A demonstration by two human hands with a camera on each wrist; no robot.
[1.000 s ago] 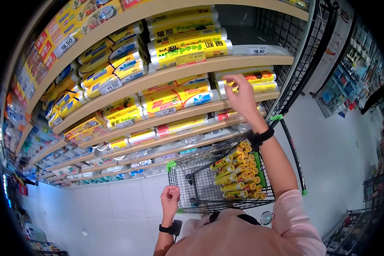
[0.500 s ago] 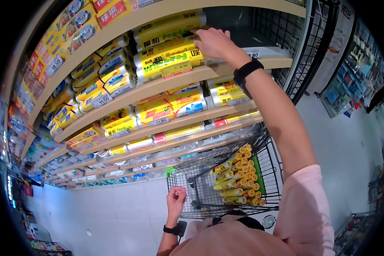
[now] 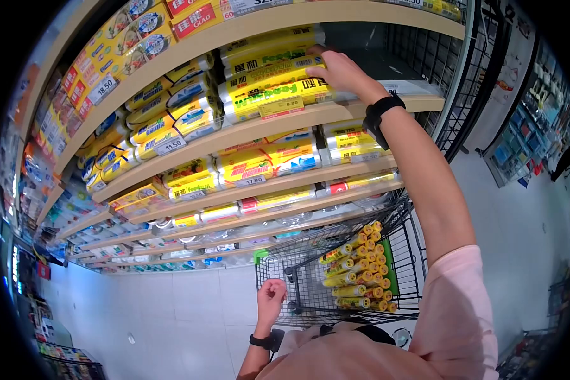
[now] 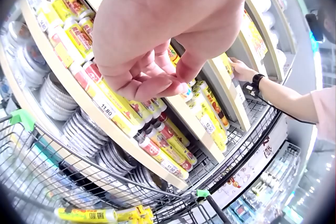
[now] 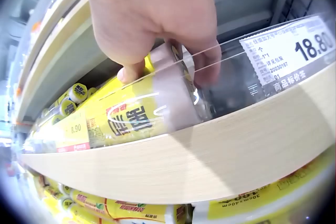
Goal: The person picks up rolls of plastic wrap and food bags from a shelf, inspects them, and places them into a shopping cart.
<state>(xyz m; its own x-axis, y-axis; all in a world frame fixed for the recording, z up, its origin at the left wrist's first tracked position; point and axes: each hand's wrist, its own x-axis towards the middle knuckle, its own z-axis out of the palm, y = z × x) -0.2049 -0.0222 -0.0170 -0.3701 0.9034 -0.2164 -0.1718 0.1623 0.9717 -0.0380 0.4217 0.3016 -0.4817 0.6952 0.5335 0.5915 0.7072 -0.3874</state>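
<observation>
On the upper shelf, my right hand (image 3: 343,72) grips the right end of a yellow roll (image 3: 253,96). The right wrist view shows the thumb (image 5: 131,71) on the front of this roll (image 5: 131,113) and fingers bent round its white end. Other yellow rolls (image 3: 253,45) lie behind it. My left hand (image 3: 271,299) hangs beside the cart's left edge, fingers loosely curled and holding nothing; in the left wrist view this hand (image 4: 168,35) has its fingertips close together.
A cart (image 3: 284,256) stands below the shelves, with several yellow tubes (image 3: 360,269) stacked at its right side. The shelf's wooden front edge (image 3: 386,109) carries price tags and a clear lip. Lower shelves hold more rolls (image 3: 266,161). A black wire rack (image 3: 468,82) borders the right end.
My right hand has moved up from in front of the lower shelf to the upper shelf and taken hold of the roll's end. The left hand stays loosely curled near the cart.
</observation>
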